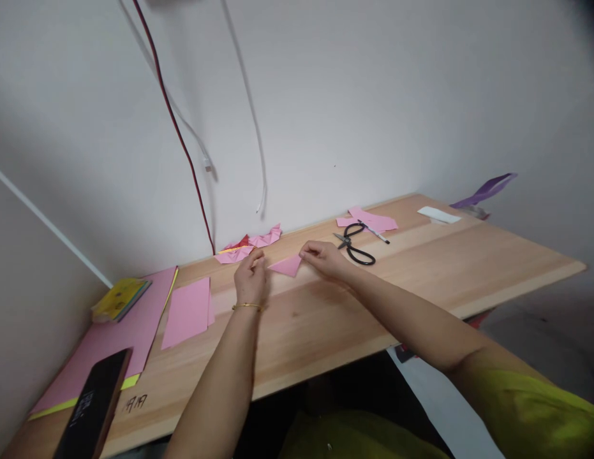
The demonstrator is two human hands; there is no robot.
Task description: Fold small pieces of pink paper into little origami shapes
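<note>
A small pink paper triangle (287,265) is stretched between my two hands, just above the table. My left hand (250,275), with a thin gold bracelet at the wrist, has its fingers closed at the triangle's left corner. On the opposite corner, my right hand (321,258) pinches the paper between thumb and fingertips. Black-handled scissors (356,245) lie open to the right of my right hand. Behind my left hand are crumpled, folded pink paper pieces (265,236) with a red folded piece (242,242) among them.
Pink rectangular sheets (187,312) lie left of my hands. Farther left, large pink sheets (155,319) carry a yellow booklet (122,298) and a phone (93,405). At the back right are pink scraps (378,221), a pen (374,233) and a white strip (439,215). Cables (175,121) hang along the wall.
</note>
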